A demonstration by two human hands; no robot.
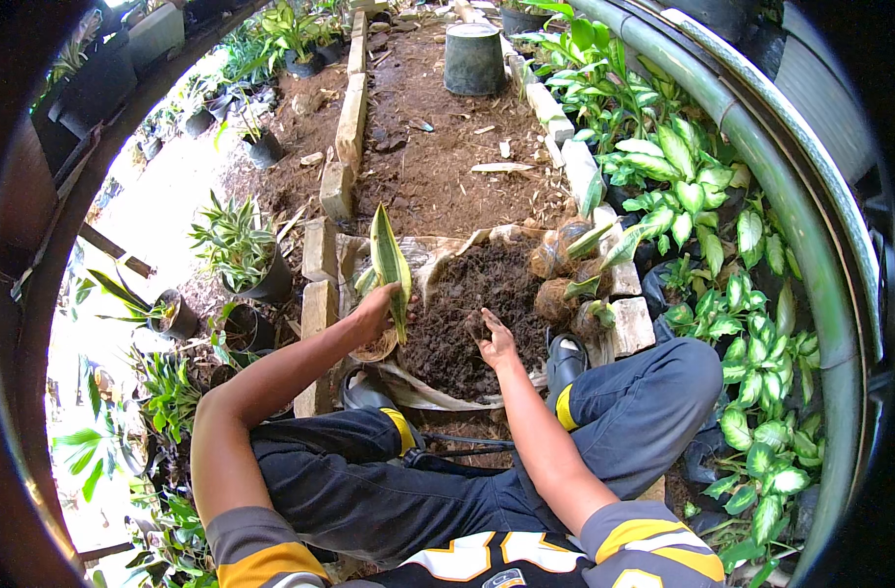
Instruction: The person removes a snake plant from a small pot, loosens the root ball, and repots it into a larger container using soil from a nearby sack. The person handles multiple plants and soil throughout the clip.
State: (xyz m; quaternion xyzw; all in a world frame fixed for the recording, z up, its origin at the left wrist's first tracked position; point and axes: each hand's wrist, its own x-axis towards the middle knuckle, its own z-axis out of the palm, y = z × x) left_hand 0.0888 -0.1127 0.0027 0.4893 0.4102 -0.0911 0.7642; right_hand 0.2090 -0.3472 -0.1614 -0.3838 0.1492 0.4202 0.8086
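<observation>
My left hand holds a snake plant leaf with pale yellow edges, upright at the left side of a soil heap. Just under that hand, partly hidden, a round fibrous brown object rests by the bricks. My right hand is above the dark soil, fingers apart, with nothing in it. The soil lies on a pale woven sheet between my feet. Several fibre-wrapped balls with short leaves sit at the heap's right edge.
Rows of bricks border the dirt path on both sides. An upturned black bucket stands farther along it. Potted plants line the left, and variegated leafy plants crowd the right beside a green bamboo pole.
</observation>
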